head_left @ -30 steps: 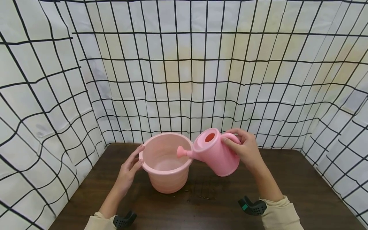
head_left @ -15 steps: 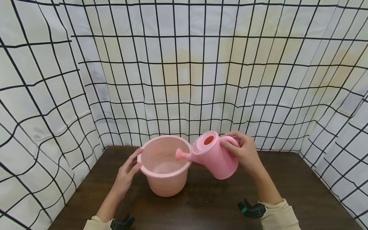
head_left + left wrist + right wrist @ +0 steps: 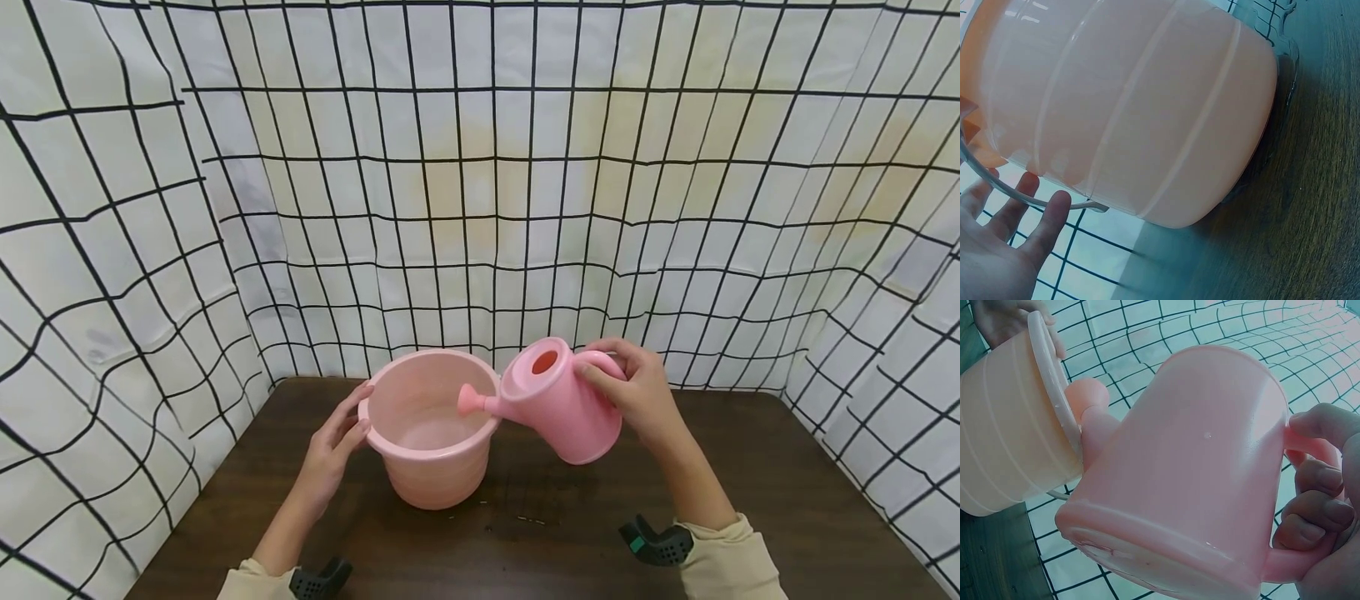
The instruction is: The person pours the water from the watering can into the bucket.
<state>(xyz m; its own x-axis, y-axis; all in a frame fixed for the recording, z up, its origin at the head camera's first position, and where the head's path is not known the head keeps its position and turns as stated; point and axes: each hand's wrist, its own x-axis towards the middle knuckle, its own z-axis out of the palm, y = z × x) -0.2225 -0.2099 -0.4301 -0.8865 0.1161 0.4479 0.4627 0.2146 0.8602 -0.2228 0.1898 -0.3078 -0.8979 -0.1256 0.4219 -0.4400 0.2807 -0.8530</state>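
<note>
A pale pink bucket (image 3: 435, 479) stands on the dark wooden table, ribbed on its outside. My left hand (image 3: 333, 446) rests against its left rim, fingers extended; in the left wrist view the fingertips (image 3: 1054, 209) reach past a thin curved handle (image 3: 1016, 194) to the bucket's side. My right hand (image 3: 633, 383) grips the loop handle of a pink watering can (image 3: 562, 408), fingers curled round it in the right wrist view. The can is held up off the table, tilted left. Its spout head (image 3: 470, 400) lies over the bucket's right rim. No stream shows from it.
Small wet drops (image 3: 531, 520) lie on the table (image 3: 750, 467) in front of the bucket. White cloth walls (image 3: 517, 183) with black grid lines enclose the table at the back and sides. A dark band (image 3: 660, 542) sits on the right wrist.
Both hands, the bucket and the watering can hold nearly the same positions. The whole head view shifts slightly down, then slightly back up.
</note>
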